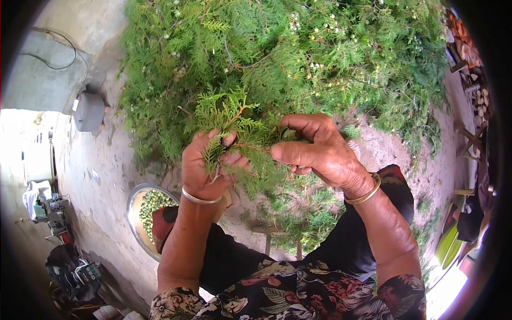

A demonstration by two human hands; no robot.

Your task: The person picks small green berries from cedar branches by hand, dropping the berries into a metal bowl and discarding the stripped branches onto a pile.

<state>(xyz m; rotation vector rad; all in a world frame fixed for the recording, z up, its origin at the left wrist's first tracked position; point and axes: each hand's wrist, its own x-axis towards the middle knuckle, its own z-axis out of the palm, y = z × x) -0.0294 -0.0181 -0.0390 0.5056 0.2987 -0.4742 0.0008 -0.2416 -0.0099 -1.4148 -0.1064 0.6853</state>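
Far out to the left of my grip, a grey box (pixel 89 112) sits on the bare ground with a cable running to it. Below my left wrist and just to its left is a metal bowl (pixel 133 205), part filled with small green round bits; it seems to be set within easy reach of that hand. My left hand (pixel 205 165), a silver bangle (pixel 200 199) at the wrist, is closed on the conifer sprig (pixel 234 120), with fingers and thumb pressed together around the lower fronds so they cannot slip. The sprig stands upright between my two hands, raised in front of me, its flat scaly fans spreading above my knuckles. My right hand (pixel 320 154), a gold bangle (pixel 367 194) at the wrist, meets it from the other side, thumb and fingers pinched on the stem and foliage next to my left fingertips. Holding it from both sides likely keeps it taut. Beyond the grip, a heap of conifer branches (pixel 298 48), flecked with pale buds, fills the ground ahead. Under my forearms are my dark lap and a floral sleeve (pixel 320 298). Far to the right are wooden pieces and something green that I cannot identify.
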